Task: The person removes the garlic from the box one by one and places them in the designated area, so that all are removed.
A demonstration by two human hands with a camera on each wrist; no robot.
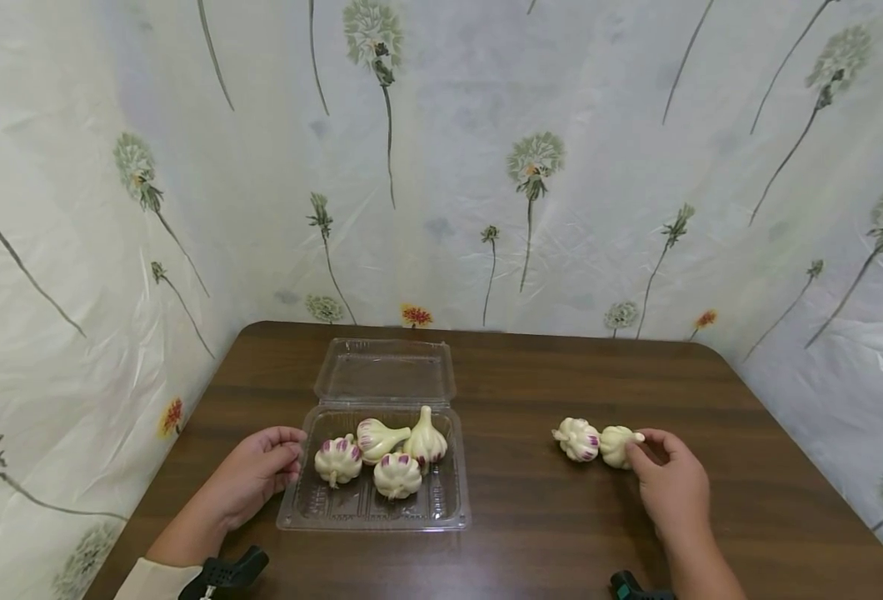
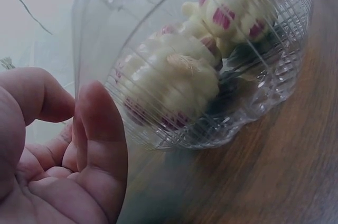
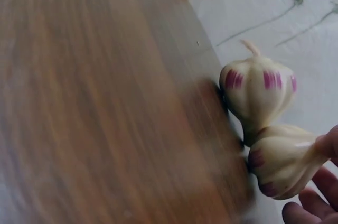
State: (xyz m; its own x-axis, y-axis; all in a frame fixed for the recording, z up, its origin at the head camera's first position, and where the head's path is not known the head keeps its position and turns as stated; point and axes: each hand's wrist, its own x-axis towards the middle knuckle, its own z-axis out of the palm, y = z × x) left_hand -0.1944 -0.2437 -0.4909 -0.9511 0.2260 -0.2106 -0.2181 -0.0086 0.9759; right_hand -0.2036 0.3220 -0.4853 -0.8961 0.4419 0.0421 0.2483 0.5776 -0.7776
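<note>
A clear plastic clamshell box (image 1: 372,527) stands on the left half of the table with its lid (image 1: 385,375) folded back. Several white garlic bulbs with purple streaks lie inside, one garlic bulb (image 1: 398,476) toward the front. At the box's left side, my left hand (image 1: 256,473) pinches the rim between thumb and finger; the left wrist view shows the fingertips (image 2: 97,105) at the clear edge. On the right, my right hand (image 1: 674,482) pinches the stem of a garlic bulb (image 1: 617,447). Another garlic bulb (image 1: 580,439) sits right against it on the left.
The dark brown wooden table (image 1: 516,517) has rounded far corners. Behind it and at both sides hangs a pale sheet (image 1: 441,167) printed with dandelions. Dark straps (image 1: 224,573) are on both wrists.
</note>
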